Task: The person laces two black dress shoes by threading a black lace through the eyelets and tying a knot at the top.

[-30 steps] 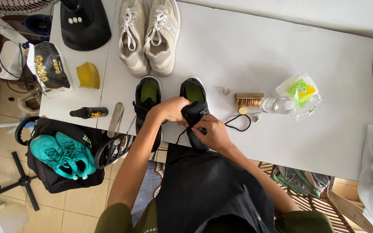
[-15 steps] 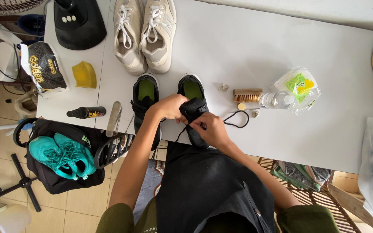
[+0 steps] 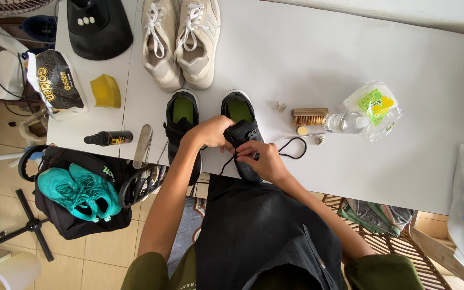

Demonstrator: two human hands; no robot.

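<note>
Black shoe (image 3: 241, 124) beside wooden brush (image 3: 310, 116).

**Matt cloth on a smooth white top**

The black shoe (image 3: 241, 134) under both hands looked like matt knit cloth, its lace (image 3: 292, 148) a thin dull cord. The table (image 3: 318, 59) was smooth, faintly sheened white. At its 3 o'clock, the brush (image 3: 309, 116) showed pale wood and coarse bristles; the bottle (image 3: 349, 123) was clear glossy plastic. The beige sneakers (image 3: 181, 40) at 12 o'clock looked soft and matt.
</note>
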